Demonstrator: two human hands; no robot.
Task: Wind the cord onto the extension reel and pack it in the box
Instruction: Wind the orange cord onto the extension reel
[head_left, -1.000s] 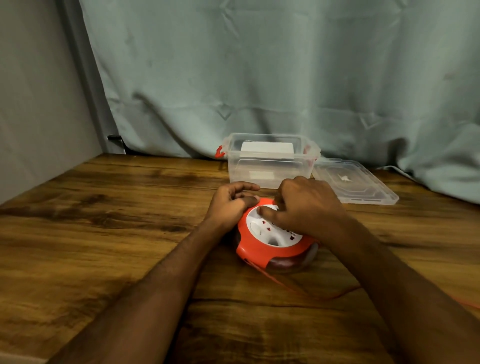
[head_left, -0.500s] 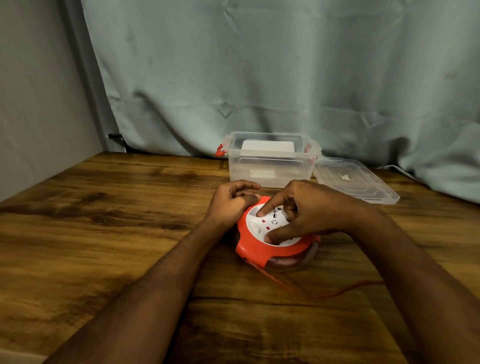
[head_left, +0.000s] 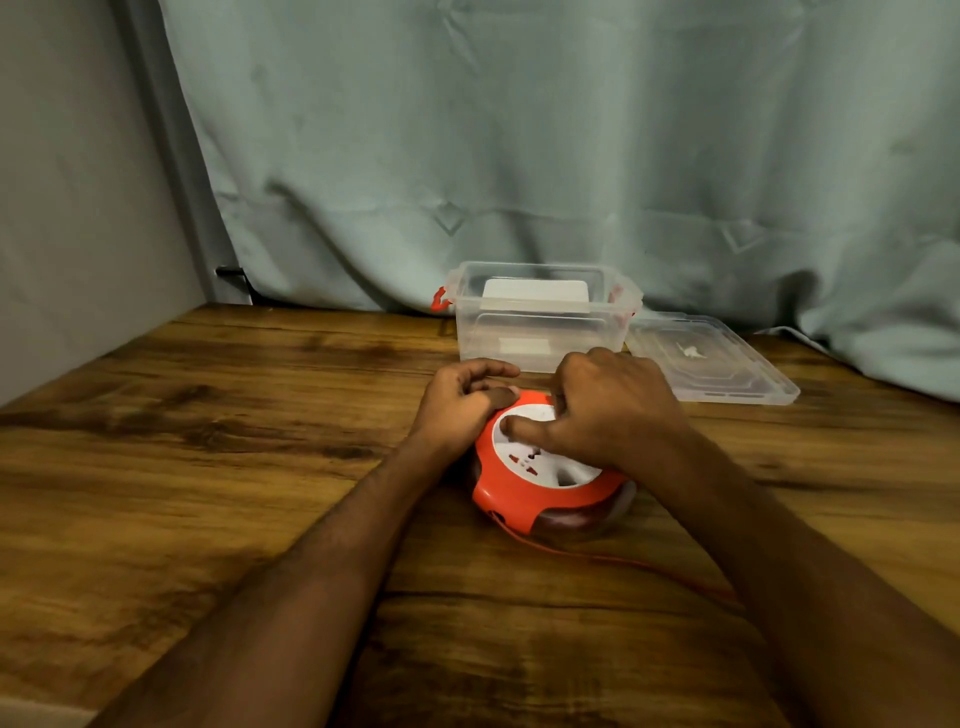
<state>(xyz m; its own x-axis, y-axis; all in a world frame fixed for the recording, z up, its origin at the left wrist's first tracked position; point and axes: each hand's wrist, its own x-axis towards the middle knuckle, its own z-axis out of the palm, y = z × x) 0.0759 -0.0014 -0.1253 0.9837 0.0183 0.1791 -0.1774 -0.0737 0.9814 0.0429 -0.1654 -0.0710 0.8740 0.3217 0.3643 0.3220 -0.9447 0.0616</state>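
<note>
Reel: the orange extension reel (head_left: 540, 483) is laid flat on the wooden table (head_left: 208, 467), white socket face up, just in front of the clear plastic box (head_left: 540, 332).
Left hand: the left hand (head_left: 462, 410) is curled against the reel's far-left rim, thumb laid on the orange edge; the housing is judged to be steadied by it.
Right hand: the right hand (head_left: 608, 410) is set on the white centre disc, fingers bent, the index finger pressed down near the disc's left edge; whether a knob or recess is gripped cannot be told.
Cord: the orange cord (head_left: 613, 558) is led out of the reel's near side and trails along the table toward the right, passing under the right forearm; its far end is out of view.
Key relation: the loose cord is fed in from the near-right, on the side of the turning hand, while the reel's spin axis stands upright under that hand.
Stage: winding is judged to be under way; slack is left on the table.
Box: it is open, with its lid (head_left: 711, 364) lying beside it on the right.
</note>
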